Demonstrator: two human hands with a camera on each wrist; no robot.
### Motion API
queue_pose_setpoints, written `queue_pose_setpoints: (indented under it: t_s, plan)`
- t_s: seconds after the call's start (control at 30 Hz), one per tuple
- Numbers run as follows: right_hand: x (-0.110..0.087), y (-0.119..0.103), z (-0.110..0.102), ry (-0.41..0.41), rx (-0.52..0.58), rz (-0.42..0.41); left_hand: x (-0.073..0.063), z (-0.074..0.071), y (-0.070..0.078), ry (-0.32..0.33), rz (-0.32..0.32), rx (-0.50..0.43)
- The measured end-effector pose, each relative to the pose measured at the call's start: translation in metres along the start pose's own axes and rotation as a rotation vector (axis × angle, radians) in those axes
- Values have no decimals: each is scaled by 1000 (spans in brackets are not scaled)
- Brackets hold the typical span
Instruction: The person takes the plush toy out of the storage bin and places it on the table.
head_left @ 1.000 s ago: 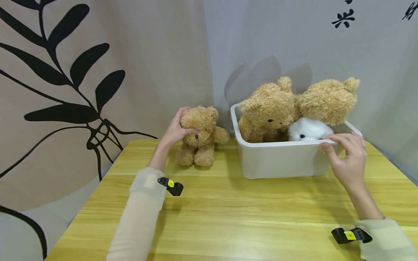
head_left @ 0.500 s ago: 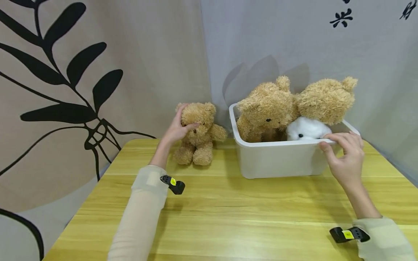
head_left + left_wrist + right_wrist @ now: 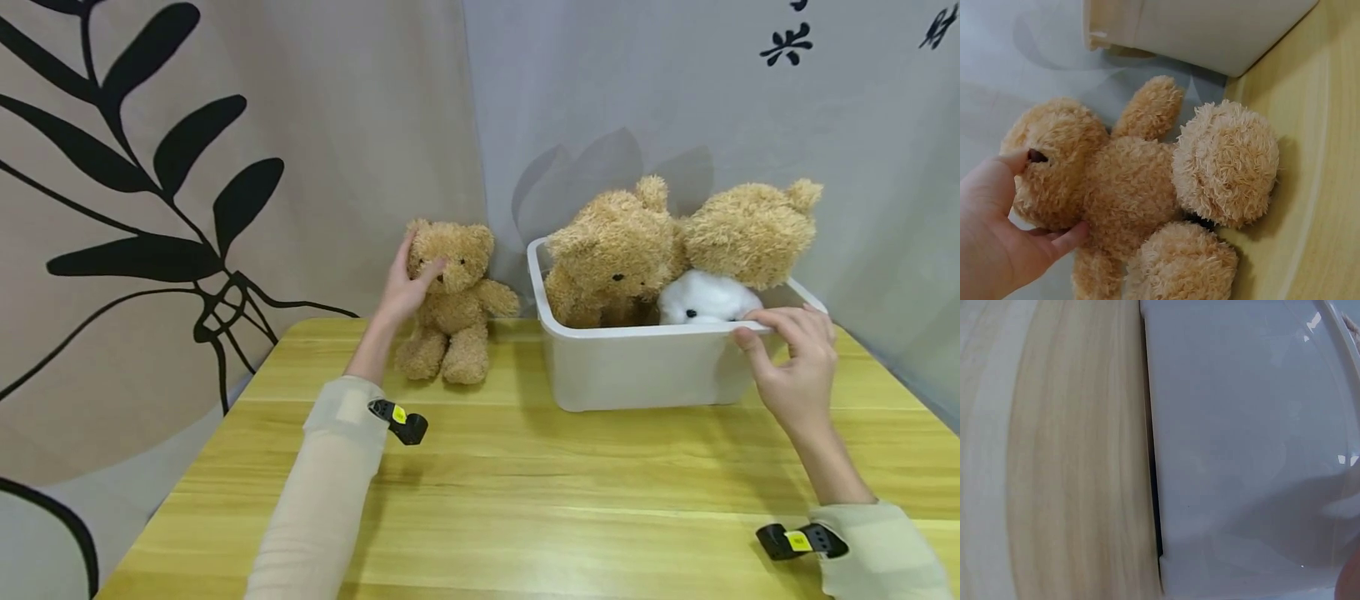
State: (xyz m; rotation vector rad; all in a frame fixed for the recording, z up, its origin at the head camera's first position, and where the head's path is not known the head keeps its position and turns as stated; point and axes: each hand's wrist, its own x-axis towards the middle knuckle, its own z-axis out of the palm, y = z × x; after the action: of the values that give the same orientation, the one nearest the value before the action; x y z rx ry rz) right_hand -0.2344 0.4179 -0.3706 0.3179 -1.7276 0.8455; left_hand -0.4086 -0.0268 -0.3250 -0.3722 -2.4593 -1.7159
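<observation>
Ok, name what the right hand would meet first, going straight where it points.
The right hand grips the white bin by its rim; just past it, the white plush toy would likely come first, though depth is unclear.

A pale backdrop [image 3: 360,167] rises behind the wood-grain table [image 3: 562,500], its black leafy-branch print [image 3: 197,140] beyond the back-left corner.

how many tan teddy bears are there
3: a bear held by the left hand beside the white bin, another bear in the bin's left half, a third bear in its right; more may be hidden inside.
</observation>
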Motion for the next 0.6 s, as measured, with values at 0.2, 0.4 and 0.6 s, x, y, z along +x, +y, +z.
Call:
queue_pose_setpoints:
  t_s: [0.2,0.4,0.6]
  plan:
    - [6,-32,3,13,28,-2,-1,1,-1,49,-30,-11]
    - [7,-33,3,14,32,-2,-4,1,4,90,-15,-3]
    - [0,-1,-1,-10,9,11,-8,2,14,149,44,12]
